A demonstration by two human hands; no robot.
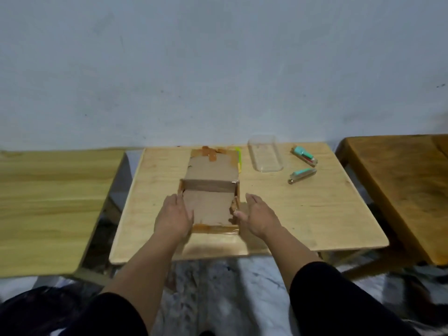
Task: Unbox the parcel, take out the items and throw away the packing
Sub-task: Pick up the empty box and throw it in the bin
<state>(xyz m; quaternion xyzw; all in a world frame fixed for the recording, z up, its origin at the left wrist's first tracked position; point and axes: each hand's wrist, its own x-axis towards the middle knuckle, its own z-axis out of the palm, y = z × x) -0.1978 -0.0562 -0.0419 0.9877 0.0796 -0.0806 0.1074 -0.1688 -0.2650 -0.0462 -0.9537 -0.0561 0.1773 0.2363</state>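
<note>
An open brown cardboard box [210, 206] sits in the middle of the small light wooden table [303, 209], its lid flap [211, 166] folded back toward the wall. My left hand [173, 215] presses against the box's left wall. My right hand [258, 215] is at the right wall, thumb touching the torn edge, fingers spread. Right of the box lie a clear plastic tray [265, 153] and two teal items in clear packs, one farther back [304, 155] and one nearer [303, 174]. A yellow-green thing [239, 157] peeks out behind the flap.
A light wooden table [48, 204] stands to the left and a darker wooden one [400, 190] to the right, with gaps between them. A grey wall rises right behind. The floor below is covered with patterned cloth [218, 287].
</note>
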